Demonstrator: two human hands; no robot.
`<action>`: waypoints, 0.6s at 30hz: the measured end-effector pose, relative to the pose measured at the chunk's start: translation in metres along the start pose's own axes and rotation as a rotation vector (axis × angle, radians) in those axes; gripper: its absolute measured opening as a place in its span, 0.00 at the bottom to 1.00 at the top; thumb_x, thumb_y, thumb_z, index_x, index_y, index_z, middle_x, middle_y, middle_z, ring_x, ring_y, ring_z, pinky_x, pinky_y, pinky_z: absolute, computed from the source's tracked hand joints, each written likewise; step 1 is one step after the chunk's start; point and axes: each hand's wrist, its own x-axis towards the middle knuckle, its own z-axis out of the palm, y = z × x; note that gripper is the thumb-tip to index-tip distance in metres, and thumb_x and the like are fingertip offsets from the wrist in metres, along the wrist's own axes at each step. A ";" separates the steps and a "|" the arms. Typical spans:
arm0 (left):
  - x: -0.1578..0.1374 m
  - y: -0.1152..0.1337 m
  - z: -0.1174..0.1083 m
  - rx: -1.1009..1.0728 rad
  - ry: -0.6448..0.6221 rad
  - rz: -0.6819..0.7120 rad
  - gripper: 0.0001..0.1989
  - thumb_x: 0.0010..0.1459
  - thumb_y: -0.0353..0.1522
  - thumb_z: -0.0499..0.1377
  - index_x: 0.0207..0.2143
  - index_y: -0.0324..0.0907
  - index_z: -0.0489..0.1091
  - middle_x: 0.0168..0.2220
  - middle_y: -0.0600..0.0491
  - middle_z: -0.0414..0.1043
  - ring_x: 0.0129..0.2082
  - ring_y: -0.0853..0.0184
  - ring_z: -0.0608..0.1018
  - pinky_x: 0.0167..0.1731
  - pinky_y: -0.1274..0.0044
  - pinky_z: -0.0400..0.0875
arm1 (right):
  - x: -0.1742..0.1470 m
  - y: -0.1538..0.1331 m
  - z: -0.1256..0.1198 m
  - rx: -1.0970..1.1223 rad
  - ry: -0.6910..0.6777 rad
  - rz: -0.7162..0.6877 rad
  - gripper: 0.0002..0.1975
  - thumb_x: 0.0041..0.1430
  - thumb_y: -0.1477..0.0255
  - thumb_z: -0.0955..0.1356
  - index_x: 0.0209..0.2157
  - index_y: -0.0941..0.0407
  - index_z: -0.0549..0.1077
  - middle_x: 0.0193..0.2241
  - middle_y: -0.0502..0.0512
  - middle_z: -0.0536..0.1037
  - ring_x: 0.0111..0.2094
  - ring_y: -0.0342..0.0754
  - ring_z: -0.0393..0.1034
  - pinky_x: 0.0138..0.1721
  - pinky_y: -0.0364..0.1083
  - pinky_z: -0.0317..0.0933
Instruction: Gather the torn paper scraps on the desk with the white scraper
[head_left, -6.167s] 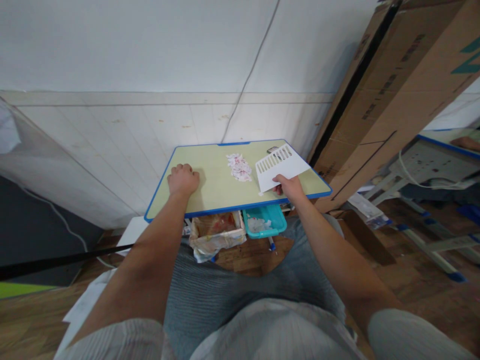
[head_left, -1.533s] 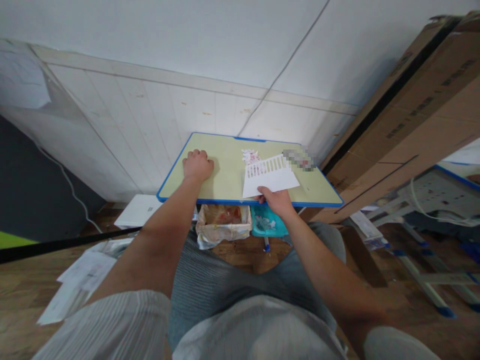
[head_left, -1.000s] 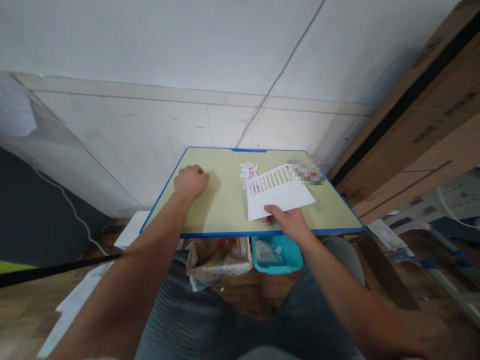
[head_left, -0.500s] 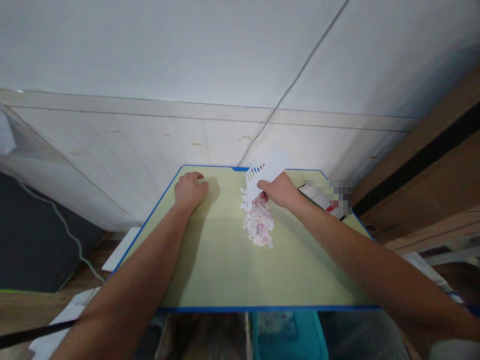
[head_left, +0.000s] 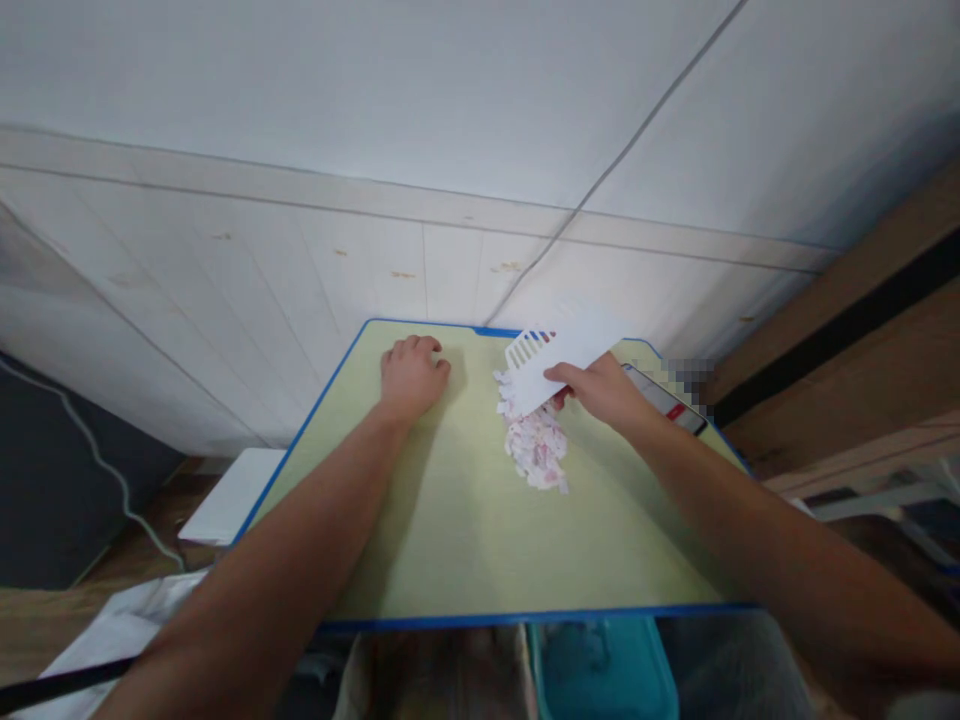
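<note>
My right hand (head_left: 596,388) pinches a flat white card (head_left: 559,358) between thumb and fingers. A row of slots runs along the card's left end. It is tilted above the far part of a heap of small white and pink paper scraps (head_left: 537,447) on the table; whether it touches them I cannot tell. My left hand (head_left: 412,375) rests palm down near the table's far left corner, its fingers apart and slightly bent. Nothing is in it.
The pale yellow table (head_left: 450,540) has a blue rim and stands against a white panelled wall (head_left: 360,250). A phone (head_left: 667,402) lies at the far right, partly behind my right forearm. Below the front edge is a teal bin (head_left: 606,670). A grey cable (head_left: 600,180) crosses the wall.
The card has tipped flatter and shifted a little to the right with my right hand. My left hand has slid slightly right on the table. The camera view has turned a little.
</note>
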 end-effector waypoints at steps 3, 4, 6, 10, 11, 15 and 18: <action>0.008 0.004 0.002 0.007 -0.012 0.097 0.21 0.69 0.34 0.58 0.61 0.45 0.81 0.65 0.39 0.79 0.69 0.43 0.75 0.71 0.54 0.65 | -0.028 -0.002 -0.003 0.049 0.008 -0.012 0.09 0.54 0.64 0.73 0.26 0.55 0.78 0.21 0.58 0.81 0.20 0.51 0.73 0.24 0.50 0.71; 0.011 0.004 0.002 0.007 -0.010 0.117 0.22 0.69 0.34 0.58 0.61 0.45 0.81 0.66 0.39 0.79 0.69 0.43 0.74 0.72 0.53 0.65 | -0.034 -0.001 -0.001 0.063 0.030 -0.021 0.10 0.55 0.63 0.73 0.26 0.54 0.78 0.20 0.57 0.80 0.19 0.50 0.73 0.24 0.49 0.71; 0.014 0.002 0.001 0.008 -0.011 0.115 0.22 0.69 0.35 0.58 0.62 0.46 0.80 0.66 0.40 0.79 0.69 0.42 0.74 0.72 0.53 0.65 | -0.043 0.001 0.006 0.117 0.067 -0.046 0.11 0.56 0.61 0.73 0.27 0.53 0.77 0.20 0.54 0.79 0.18 0.49 0.72 0.23 0.48 0.71; 0.015 -0.007 0.001 0.042 -0.031 0.068 0.23 0.69 0.36 0.58 0.62 0.45 0.80 0.66 0.40 0.79 0.69 0.44 0.75 0.72 0.56 0.68 | -0.054 0.010 0.015 0.124 -0.031 -0.083 0.17 0.65 0.56 0.72 0.28 0.53 0.77 0.22 0.54 0.80 0.19 0.48 0.74 0.22 0.46 0.70; 0.015 -0.011 0.001 0.052 -0.032 0.056 0.23 0.68 0.36 0.58 0.62 0.45 0.80 0.66 0.40 0.79 0.69 0.44 0.76 0.72 0.56 0.69 | -0.058 0.011 0.015 0.105 -0.070 -0.109 0.18 0.67 0.56 0.72 0.29 0.53 0.77 0.22 0.53 0.80 0.20 0.48 0.74 0.22 0.45 0.70; 0.017 -0.024 -0.001 0.107 0.004 0.066 0.23 0.69 0.39 0.57 0.61 0.46 0.80 0.67 0.41 0.79 0.71 0.45 0.75 0.74 0.58 0.67 | -0.077 0.015 0.010 0.026 -0.148 -0.244 0.16 0.76 0.56 0.70 0.35 0.50 0.80 0.27 0.52 0.84 0.27 0.50 0.81 0.37 0.50 0.81; 0.021 -0.031 -0.002 0.157 0.006 0.054 0.24 0.69 0.40 0.55 0.61 0.44 0.80 0.65 0.40 0.80 0.70 0.45 0.76 0.74 0.57 0.68 | -0.088 0.013 0.007 -0.005 -0.150 -0.322 0.16 0.80 0.57 0.68 0.39 0.48 0.84 0.35 0.54 0.89 0.39 0.55 0.87 0.53 0.55 0.83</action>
